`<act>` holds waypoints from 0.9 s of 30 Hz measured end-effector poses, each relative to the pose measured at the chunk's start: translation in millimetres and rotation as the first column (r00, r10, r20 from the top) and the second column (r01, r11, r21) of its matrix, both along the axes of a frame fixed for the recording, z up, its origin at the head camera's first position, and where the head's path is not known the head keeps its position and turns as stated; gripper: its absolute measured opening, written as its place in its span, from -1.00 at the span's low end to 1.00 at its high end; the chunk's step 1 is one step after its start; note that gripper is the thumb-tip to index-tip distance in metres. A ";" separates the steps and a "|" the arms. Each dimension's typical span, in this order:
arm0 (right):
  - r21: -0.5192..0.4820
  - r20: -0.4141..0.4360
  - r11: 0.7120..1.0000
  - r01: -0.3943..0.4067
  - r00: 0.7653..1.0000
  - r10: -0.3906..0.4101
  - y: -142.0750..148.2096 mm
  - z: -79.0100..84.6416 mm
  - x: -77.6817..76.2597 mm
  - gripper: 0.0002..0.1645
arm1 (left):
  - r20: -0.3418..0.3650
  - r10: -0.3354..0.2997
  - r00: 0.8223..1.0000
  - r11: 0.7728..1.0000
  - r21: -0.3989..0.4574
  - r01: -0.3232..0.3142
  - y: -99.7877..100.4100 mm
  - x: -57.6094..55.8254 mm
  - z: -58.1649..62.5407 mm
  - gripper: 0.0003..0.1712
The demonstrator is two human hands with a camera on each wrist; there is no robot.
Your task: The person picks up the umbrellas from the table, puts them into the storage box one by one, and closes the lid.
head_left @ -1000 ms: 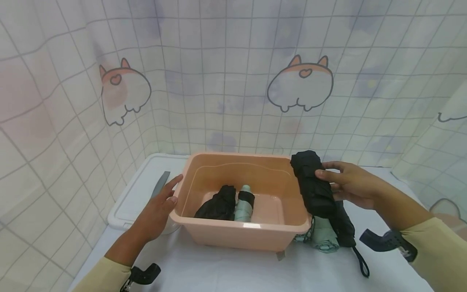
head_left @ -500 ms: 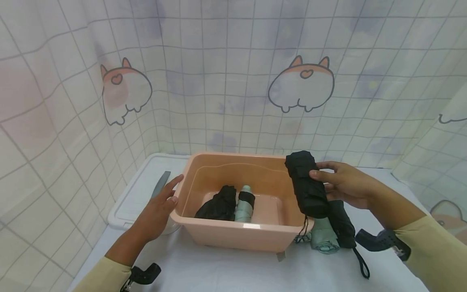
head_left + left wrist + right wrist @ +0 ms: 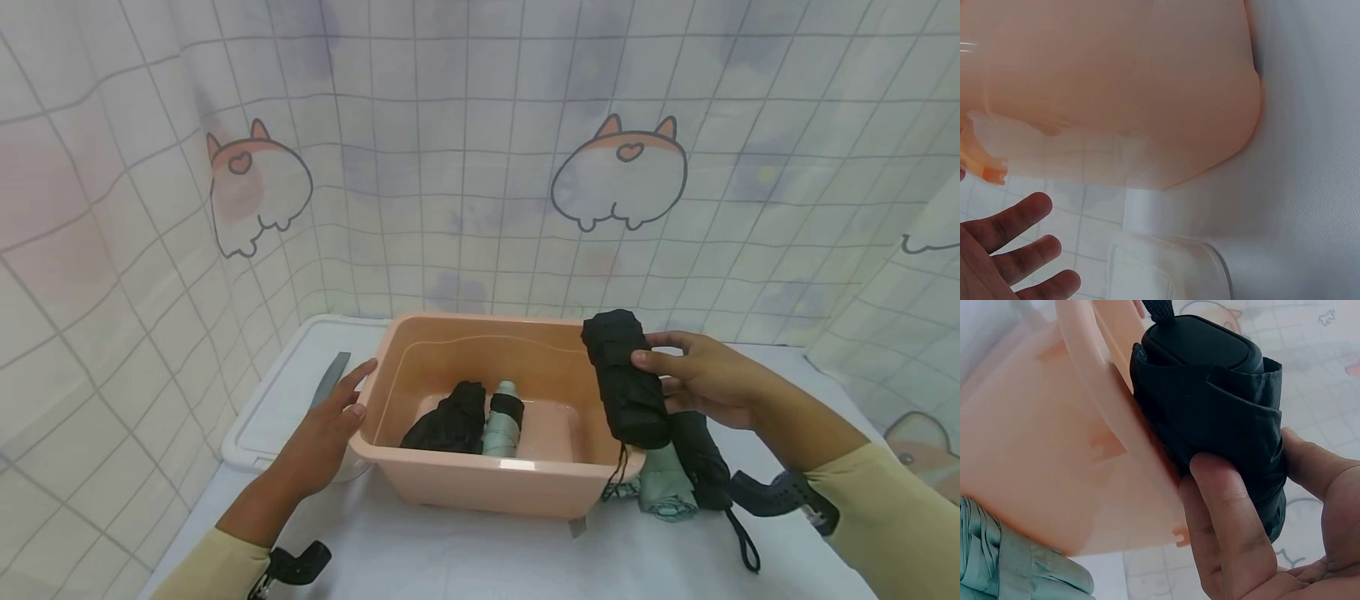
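Observation:
My right hand [image 3: 701, 379] grips a black folding umbrella [image 3: 626, 379] over the right rim of a peach plastic tub [image 3: 480, 487]. In the right wrist view, fingers and thumb hold opposite sides of that umbrella [image 3: 1210, 412], near the tub's rim. Its thin cord dangles down. The left hand [image 3: 326, 433] rests at the tub's left rim; its fingers look straight and spread in the left wrist view. Inside the tub lie another black folded umbrella [image 3: 450, 421] and a pale green folded umbrella [image 3: 501, 425] with a dark band.
Right of the tub, a green folded umbrella [image 3: 666, 487] and a black folded umbrella [image 3: 701, 462] with a wrist loop lie on the white table [image 3: 480, 558]. A white lid [image 3: 262, 417] with a grey strip lies to the left. A grid-patterned curtain [image 3: 465, 208] hangs behind.
My right hand has moved slightly left with the black umbrella, bringing it further over the tub's right rim. Its cord now hangs in sight. The left hand stays in place.

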State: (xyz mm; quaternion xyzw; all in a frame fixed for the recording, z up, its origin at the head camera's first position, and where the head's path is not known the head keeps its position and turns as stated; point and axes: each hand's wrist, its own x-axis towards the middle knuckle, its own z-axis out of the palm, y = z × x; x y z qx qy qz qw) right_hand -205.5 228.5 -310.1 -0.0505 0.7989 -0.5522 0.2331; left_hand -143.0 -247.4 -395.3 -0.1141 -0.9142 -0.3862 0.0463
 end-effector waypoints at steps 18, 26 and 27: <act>-0.034 -0.005 0.995 0.091 0.996 -0.091 6.5 -3.1 2.4 -0.06 | 0.000 0.008 1.000 1.000 -0.008 -0.008 -3.2 -3.5 -7.1 -0.37; -0.031 0.014 0.997 0.069 0.998 -0.069 18.5 -12.4 1.6 -0.12 | 0.003 0.009 1.000 1.000 -0.020 -0.008 -2.8 -2.8 -4.4 -0.37; -0.030 0.016 0.997 0.067 0.998 -0.066 20.6 -13.9 1.8 -0.13 | 0.003 0.010 1.000 1.000 -0.022 -0.010 -2.8 -2.9 -4.2 -0.37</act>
